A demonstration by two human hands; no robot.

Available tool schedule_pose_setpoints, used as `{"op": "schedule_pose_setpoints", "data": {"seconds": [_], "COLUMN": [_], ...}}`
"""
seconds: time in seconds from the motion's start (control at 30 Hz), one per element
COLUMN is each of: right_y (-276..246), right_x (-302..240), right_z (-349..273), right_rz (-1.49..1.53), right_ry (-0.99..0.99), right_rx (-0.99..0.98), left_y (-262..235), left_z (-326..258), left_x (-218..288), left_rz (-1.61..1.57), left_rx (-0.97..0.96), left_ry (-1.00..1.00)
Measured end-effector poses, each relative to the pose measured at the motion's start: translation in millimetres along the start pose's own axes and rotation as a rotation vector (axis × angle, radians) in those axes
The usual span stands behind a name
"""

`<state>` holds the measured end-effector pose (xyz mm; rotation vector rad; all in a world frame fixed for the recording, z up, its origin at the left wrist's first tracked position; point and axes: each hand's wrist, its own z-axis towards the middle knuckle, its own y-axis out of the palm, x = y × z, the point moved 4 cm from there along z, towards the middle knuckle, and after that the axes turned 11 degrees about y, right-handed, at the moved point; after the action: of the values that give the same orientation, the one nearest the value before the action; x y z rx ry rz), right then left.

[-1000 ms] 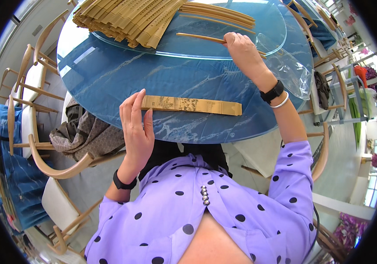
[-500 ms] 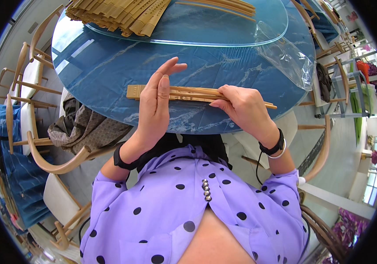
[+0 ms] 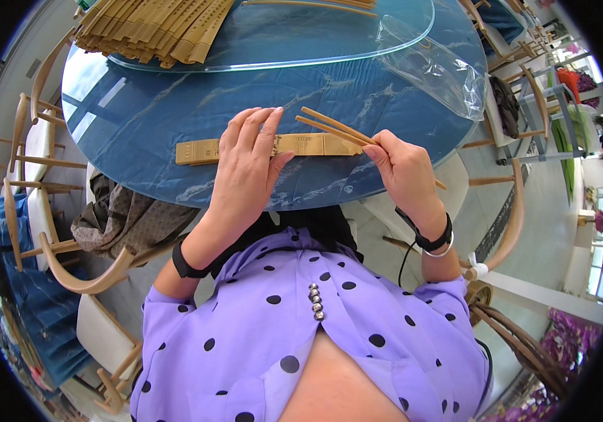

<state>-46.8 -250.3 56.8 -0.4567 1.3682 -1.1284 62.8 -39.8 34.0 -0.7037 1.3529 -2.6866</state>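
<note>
Chopsticks (image 3: 335, 128) tilted up off sleeve since earlier | left hand (image 3: 245, 169) flat, released, on paper sleeve (image 3: 273, 148) | right hand (image 3: 403, 169) fingers grasping chopsticks at sleeve's right end | sleeve on blue desk (image 3: 139, 119)

A flat tan paper sleeve (image 3: 273, 147) lies lengthwise on the table edge, with two bamboo chopsticks (image 3: 336, 129) angled above it

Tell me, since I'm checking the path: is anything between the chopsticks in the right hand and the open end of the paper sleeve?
Nothing visible. The right hand holds the chopsticks just above the paper sleeve, which the left hand pins flat on the table.
</note>
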Motion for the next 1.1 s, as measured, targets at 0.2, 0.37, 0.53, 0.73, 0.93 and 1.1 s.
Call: {"op": "schedule_pose_setpoints", "data": {"seconds": [0.2,0.37,0.53,0.73,0.93,1.1], "right_y": [4.2,8.4,16.6,14.0,16.3,12.5], "right_x": [17.0,18.0,20.3,6.2,-7.9,-14.3], "right_z": [-3.3,-0.7,5.1,6.3,5.3,5.8], "right_rz": [0.126,0.326,0.546,0.656,0.804,0.861], "right_ry": [0.321,0.376,0.376,0.375,0.412,0.407], "right_rx": [-0.125,-0.181,-0.225,-0.385,-0.482,-0.6], "left_y": [20.9,17.9,12.3,9.7,24.1,21.1], "left_z": [1.6,2.4,-0.3,2.4,13.2,8.8], "left_x": [-0.8,-9.1,-10.3,6.7,22.8,19.9], "left_rz": [0.196,0.068,0.01,0.04,-0.05,-0.003], "left_rx": [-0.09,-0.027,0.024,0.008,-0.085,-0.143], "left_ry": [0.066,0.049,0.057,0.146,0.308,0.301]}}
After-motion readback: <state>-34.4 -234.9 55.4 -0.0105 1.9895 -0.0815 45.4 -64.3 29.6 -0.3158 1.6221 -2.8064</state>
